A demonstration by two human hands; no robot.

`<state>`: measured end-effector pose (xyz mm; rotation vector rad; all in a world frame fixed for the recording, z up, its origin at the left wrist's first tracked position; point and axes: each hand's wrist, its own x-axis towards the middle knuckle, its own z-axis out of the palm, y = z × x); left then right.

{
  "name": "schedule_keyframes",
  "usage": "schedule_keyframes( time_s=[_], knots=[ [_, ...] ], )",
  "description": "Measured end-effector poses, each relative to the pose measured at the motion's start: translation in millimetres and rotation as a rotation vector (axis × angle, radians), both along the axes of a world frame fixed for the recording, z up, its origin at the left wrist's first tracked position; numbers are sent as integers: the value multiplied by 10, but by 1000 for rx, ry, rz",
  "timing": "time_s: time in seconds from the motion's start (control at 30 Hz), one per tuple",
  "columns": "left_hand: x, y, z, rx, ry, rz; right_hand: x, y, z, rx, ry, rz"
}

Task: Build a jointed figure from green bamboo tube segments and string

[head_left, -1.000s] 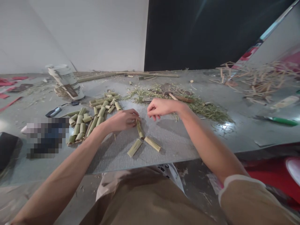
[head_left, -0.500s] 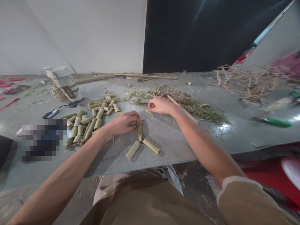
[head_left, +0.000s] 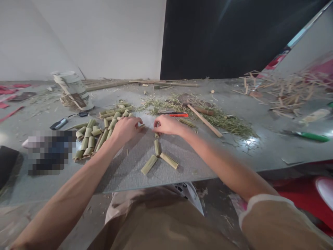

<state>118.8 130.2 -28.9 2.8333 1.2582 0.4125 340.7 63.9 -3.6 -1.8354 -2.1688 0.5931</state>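
Note:
My left hand (head_left: 127, 129) is closed at the right side of a pile of cut bamboo pieces (head_left: 91, 135); its fingertips pinch a bamboo piece whose pale end just shows. My right hand (head_left: 168, 124) bends its fingers down onto a short bamboo piece (head_left: 156, 135), mostly hidden beneath them. Just in front of it lies an upright-running bamboo piece (head_left: 157, 148) on the grey textured board (head_left: 182, 166). Two split bamboo pieces, a left one (head_left: 149, 164) and a right one (head_left: 169, 160), slant outward below it, like a forked figure.
Behind my right hand lie an orange cutter (head_left: 179, 115), a hammer (head_left: 205, 121) and green shavings (head_left: 231, 125). A white container (head_left: 74, 90) stands back left. Green-handled pliers (head_left: 310, 136) and a heap of thin sticks (head_left: 286, 92) are at right. The table edge runs close to my body.
My left hand has moved left from the laid-out pieces to the piece beside the pile. My right hand has come left and nearer, over the short piece, uncovering the orange cutter.

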Motion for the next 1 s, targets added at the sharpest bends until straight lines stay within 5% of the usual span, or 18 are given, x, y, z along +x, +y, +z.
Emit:
schedule_keyframes(
  time_s=[0.33, 0.5, 0.63, 0.73, 1.0],
  knots=[
    [57, -73, 68, -113, -28, 27, -98, -59, 23, -24, 35, 22],
    [-72, 3, 130, -74, -133, 146, -57, -51, 73, -6, 0, -19],
    [-223, 103, 161, -15, -165, 246, 240, -20, 227, 152, -111, -214],
    [-277, 169, 155, -40, -110, 157, 570, 10, 327, 217, -238, -374],
    [-330, 232, 97, -54, -14, 19, 936, 60, 310, -62, -411, -385]
  ],
)
